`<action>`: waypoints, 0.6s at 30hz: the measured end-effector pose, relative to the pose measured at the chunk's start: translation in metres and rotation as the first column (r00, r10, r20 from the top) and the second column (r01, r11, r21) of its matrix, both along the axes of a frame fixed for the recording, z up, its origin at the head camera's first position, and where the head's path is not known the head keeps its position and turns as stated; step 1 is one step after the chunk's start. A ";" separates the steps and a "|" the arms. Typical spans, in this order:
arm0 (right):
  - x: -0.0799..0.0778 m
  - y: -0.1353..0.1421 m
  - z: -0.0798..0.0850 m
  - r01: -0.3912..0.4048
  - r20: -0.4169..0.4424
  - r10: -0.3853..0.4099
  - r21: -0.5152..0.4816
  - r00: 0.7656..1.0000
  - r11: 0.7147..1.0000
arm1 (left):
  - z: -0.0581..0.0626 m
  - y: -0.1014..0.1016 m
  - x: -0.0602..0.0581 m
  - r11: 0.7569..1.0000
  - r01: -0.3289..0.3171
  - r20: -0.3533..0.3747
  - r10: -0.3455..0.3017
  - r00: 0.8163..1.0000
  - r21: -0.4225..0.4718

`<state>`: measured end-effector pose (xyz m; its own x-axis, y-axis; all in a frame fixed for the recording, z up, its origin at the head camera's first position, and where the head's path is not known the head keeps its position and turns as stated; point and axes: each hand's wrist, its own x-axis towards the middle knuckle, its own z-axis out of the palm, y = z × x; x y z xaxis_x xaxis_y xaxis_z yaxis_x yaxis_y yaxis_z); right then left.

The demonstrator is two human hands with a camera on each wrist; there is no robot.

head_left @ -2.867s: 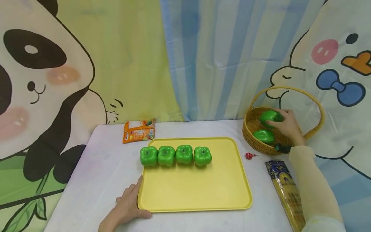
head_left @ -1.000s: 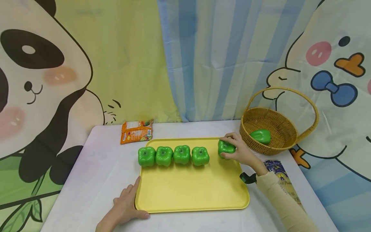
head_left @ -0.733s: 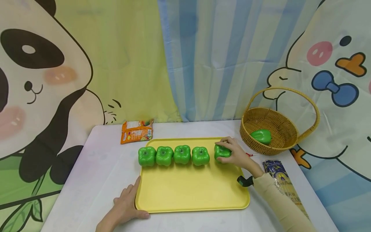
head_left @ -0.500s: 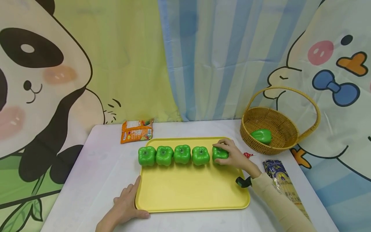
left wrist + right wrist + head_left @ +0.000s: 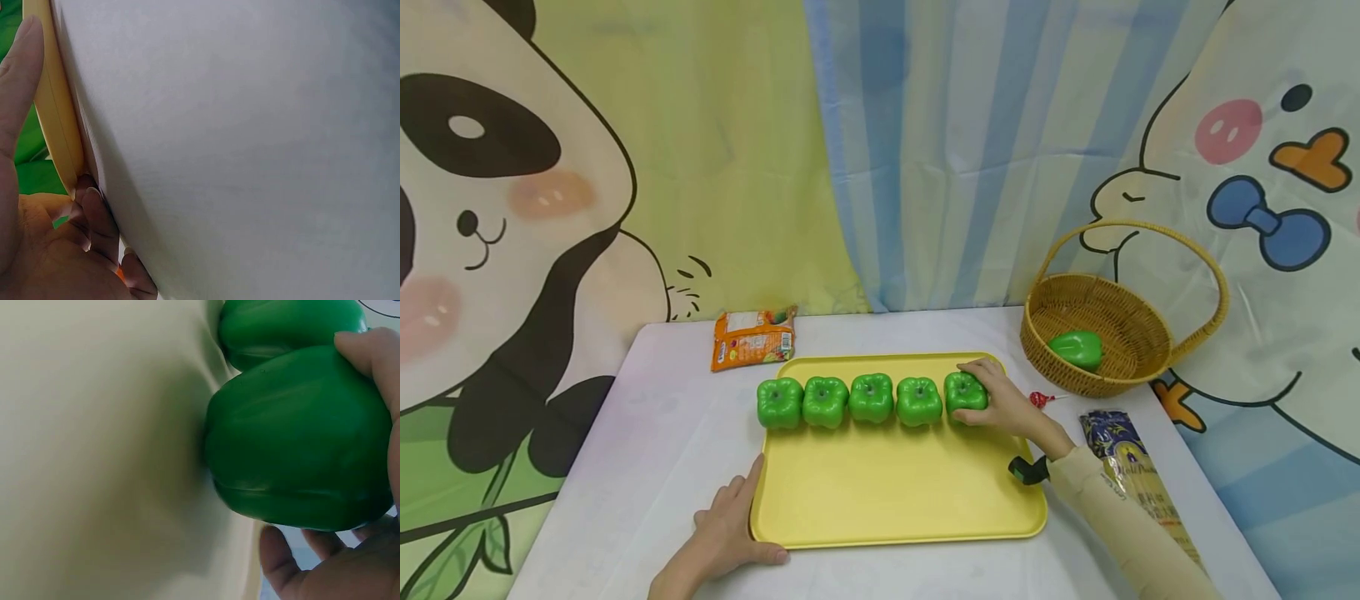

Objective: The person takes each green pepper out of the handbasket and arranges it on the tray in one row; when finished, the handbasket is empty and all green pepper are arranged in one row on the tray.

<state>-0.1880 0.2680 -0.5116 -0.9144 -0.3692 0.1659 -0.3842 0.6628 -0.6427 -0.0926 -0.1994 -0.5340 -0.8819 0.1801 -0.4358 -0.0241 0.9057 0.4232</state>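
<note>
My left hand [image 5: 724, 521] rests against the near left corner of the yellow tray [image 5: 895, 492], index finger along the left side and thumb at the front edge. In the left wrist view the thumb and fingertips touch the tray's rim [image 5: 57, 106]. My right hand [image 5: 1011, 408] holds a green bell pepper [image 5: 964, 393] by its right side, over the tray's back right part. In the right wrist view, the thumb lies on this pepper [image 5: 300, 444] and the fingers are below it. Several green bell peppers [image 5: 871, 398] stand in a row to its left.
A wicker basket [image 5: 1060, 379] at the back right contains one green bell pepper [image 5: 1077, 349]. Near it lie a red lollipop [image 5: 1039, 399] and a long gold and blue packet [image 5: 1138, 475]. An orange snack packet [image 5: 752, 340] lies behind the tray's left end.
My right hand took a pepper out of the basket, brought it left over the tray, and edged it to the right end of the row. The left hand stays at the tray.
</note>
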 end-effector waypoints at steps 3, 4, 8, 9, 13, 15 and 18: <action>0.000 0.001 -0.005 -0.001 0.012 0.001 -0.013 1.000 1.000 | 0.001 0.000 -0.001 1.000 0.006 -0.001 -0.006 1.000 -0.005; 0.000 0.001 -0.006 -0.003 0.020 0.003 -0.022 1.000 1.000 | 0.001 0.000 0.000 1.000 0.008 -0.001 -0.008 1.000 -0.005; 0.003 0.000 -0.009 0.008 0.068 -0.003 -0.065 0.998 0.998 | 0.001 0.000 0.000 1.000 0.010 0.001 -0.010 1.000 -0.005; 0.003 0.000 -0.009 0.012 0.084 -0.006 -0.075 0.996 0.997 | 0.001 0.000 0.000 1.000 0.010 0.001 -0.010 1.000 -0.004; 0.005 -0.002 -0.008 0.024 0.125 -0.014 -0.079 0.992 0.997 | 0.000 0.000 0.000 1.000 0.006 0.004 -0.006 1.000 -0.003; 0.005 -0.002 -0.007 0.027 0.136 -0.015 -0.087 0.991 0.996 | 0.000 0.000 0.000 1.000 0.010 -0.001 -0.010 1.000 -0.007; 0.006 -0.003 -0.007 0.030 0.134 -0.017 -0.092 0.991 0.995 | 0.000 0.000 0.000 1.000 0.016 -0.008 -0.016 1.000 -0.012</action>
